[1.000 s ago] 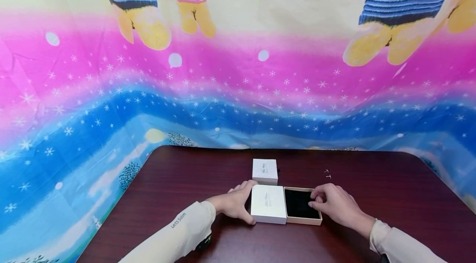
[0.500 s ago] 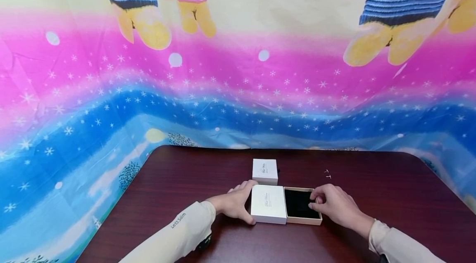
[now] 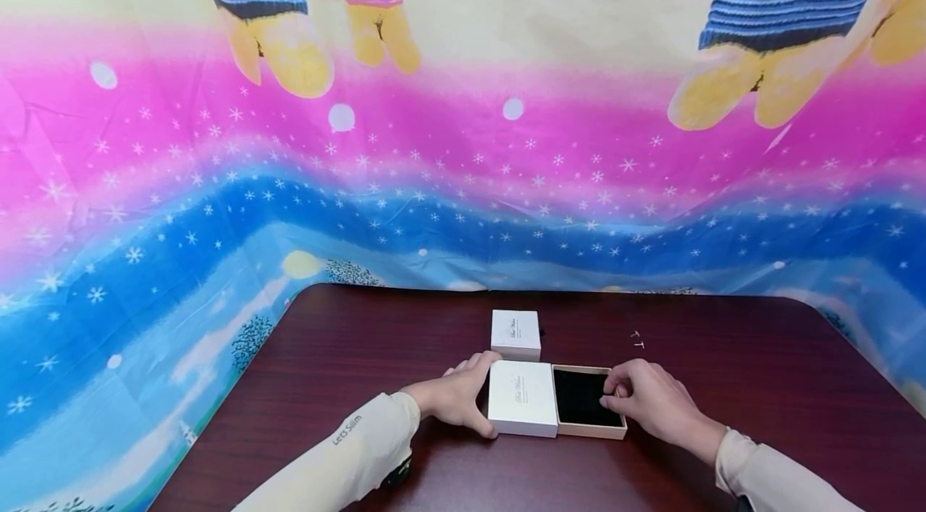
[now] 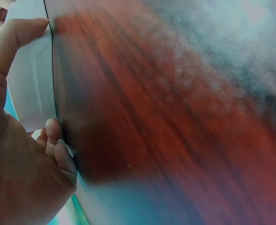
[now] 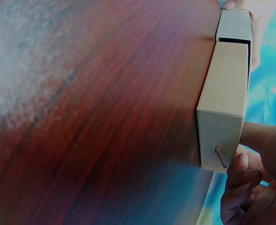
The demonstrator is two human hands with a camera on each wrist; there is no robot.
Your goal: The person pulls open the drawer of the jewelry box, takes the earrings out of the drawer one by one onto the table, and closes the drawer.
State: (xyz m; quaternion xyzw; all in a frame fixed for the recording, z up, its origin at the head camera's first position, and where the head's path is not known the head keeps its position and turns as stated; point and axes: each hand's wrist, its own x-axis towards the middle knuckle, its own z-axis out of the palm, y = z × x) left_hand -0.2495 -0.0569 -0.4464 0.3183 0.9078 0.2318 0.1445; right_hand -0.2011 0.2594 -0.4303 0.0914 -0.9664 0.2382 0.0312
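A white jewelry box lies on the table, its printed sleeve (image 3: 522, 395) on the left and its drawer (image 3: 592, 430) pulled out to the right. Black padding (image 3: 579, 398) lines the drawer. My left hand (image 3: 457, 398) holds the sleeve's left end, with the thumb at the near corner and fingers at the far one. My right hand (image 3: 657, 401) is at the drawer's right end, thumb and forefinger pinching its wall. In the right wrist view, a small ribbon loop (image 5: 220, 157) sticks out of the drawer's end (image 5: 212, 136), beside the curled fingers. Whatever lies under the fingertips is hidden.
Behind the sleeve stands a smaller white box (image 3: 515, 327) with similar lettering. Two tiny pale T-shaped pieces (image 3: 637, 339) lie on the dark wood table (image 3: 391, 335) beyond the right hand. A printed cloth (image 3: 448, 158) hangs along the table's far edge.
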